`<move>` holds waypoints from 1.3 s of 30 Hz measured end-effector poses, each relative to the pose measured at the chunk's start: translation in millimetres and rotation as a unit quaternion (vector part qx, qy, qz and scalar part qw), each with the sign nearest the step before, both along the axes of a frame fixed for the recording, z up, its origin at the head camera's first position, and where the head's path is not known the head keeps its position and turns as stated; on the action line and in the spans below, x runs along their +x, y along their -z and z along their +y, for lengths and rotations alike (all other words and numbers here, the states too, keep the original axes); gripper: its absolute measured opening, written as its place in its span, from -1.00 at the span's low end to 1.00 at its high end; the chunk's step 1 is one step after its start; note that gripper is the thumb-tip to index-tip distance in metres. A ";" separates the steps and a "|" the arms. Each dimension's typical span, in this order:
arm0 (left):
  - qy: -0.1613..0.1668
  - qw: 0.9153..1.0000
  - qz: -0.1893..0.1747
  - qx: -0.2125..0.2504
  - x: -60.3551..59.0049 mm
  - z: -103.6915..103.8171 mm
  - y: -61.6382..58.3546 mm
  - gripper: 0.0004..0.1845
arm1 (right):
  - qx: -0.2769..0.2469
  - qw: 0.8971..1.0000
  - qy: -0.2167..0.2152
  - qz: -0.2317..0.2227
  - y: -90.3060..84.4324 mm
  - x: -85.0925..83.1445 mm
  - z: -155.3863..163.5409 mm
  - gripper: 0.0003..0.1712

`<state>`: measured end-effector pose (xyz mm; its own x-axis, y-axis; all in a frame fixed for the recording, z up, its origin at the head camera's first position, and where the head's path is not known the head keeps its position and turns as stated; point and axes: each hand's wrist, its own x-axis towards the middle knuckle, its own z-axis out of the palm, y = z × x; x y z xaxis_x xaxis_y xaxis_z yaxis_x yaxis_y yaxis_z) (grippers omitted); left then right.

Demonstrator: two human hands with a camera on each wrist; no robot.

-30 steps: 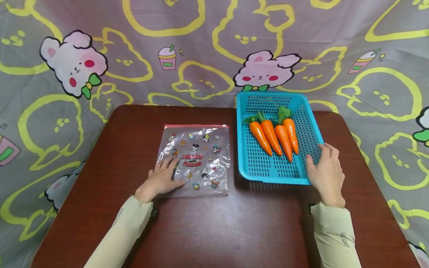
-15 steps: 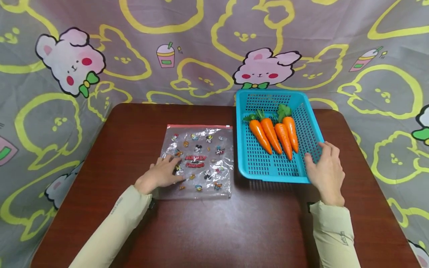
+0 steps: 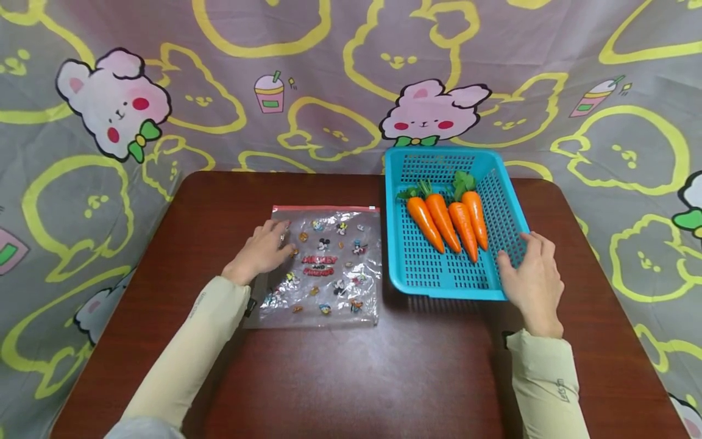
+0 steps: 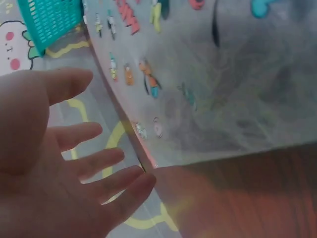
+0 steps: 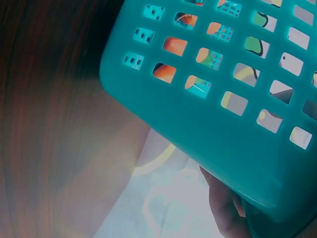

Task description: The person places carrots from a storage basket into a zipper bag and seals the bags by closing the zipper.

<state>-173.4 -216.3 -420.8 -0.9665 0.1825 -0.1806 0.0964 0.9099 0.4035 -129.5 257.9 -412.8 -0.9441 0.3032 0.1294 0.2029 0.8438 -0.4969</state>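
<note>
In the head view a clear zip bag (image 3: 334,292) with a red top edge and cartoon prints lies flat on the table. My left hand (image 3: 259,251) is over its upper left part, fingers spread and loosely bent. The left wrist view shows the fingers of that hand (image 4: 94,163) apart, their tips close to the red edge, nothing between them. At the right stands a blue plastic basket (image 3: 446,291) with several orange carrots (image 3: 465,227) inside. My right hand (image 3: 533,286) grips its right rim near the front corner, thumb inside; the right wrist view shows fingers (image 5: 223,206) outside the rim.
A dark brown table (image 3: 362,378) with rounded far corners carries everything. Behind and beside it hangs a grey curtain (image 3: 329,67) printed with rabbits and yellow outlines. The basket's back end stands close to the curtain.
The bag has shifted slightly right. My left hand first stayed low on the bag's left side, then moved up toward its red edge. The right hand keeps its place on the basket.
</note>
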 end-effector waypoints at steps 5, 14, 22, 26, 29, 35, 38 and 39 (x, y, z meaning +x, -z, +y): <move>0.016 0.999 -0.034 -0.019 -3.9 3.1 10.0 -0.30 | 0.001 1.000 0.000 0.005 0.7 1.1 0.0 -0.29; 0.025 0.998 -0.044 -0.035 -5.1 1.3 15.5 -0.34 | -0.001 1.000 0.002 0.005 0.9 1.1 -0.6 -0.29; 0.027 0.998 0.005 -0.050 -6.3 -2.6 19.1 -0.40 | -0.002 1.000 0.003 -0.003 0.5 0.6 0.8 -0.28; 0.005 0.999 0.015 -0.049 -5.6 -2.7 20.5 -0.37 | 0.000 1.000 0.002 -0.002 1.3 0.2 1.6 -0.28; -0.012 0.998 0.017 -0.055 -6.5 -2.0 21.0 -0.31 | 0.001 1.000 0.003 -0.003 1.6 -0.1 1.7 -0.28; -0.046 0.997 -0.036 -0.040 -8.9 -4.8 21.2 -0.17 | -0.002 1.000 0.004 -0.004 0.9 -0.5 0.7 -0.27; -0.058 0.996 -0.066 -0.018 -10.1 -7.0 21.5 -0.11 | -0.003 1.000 0.005 -0.005 1.2 0.0 0.7 -0.27; -0.059 0.996 -0.072 -0.014 -10.2 -7.6 21.7 -0.11 | -0.004 1.000 0.005 -0.005 1.4 0.4 0.8 -0.27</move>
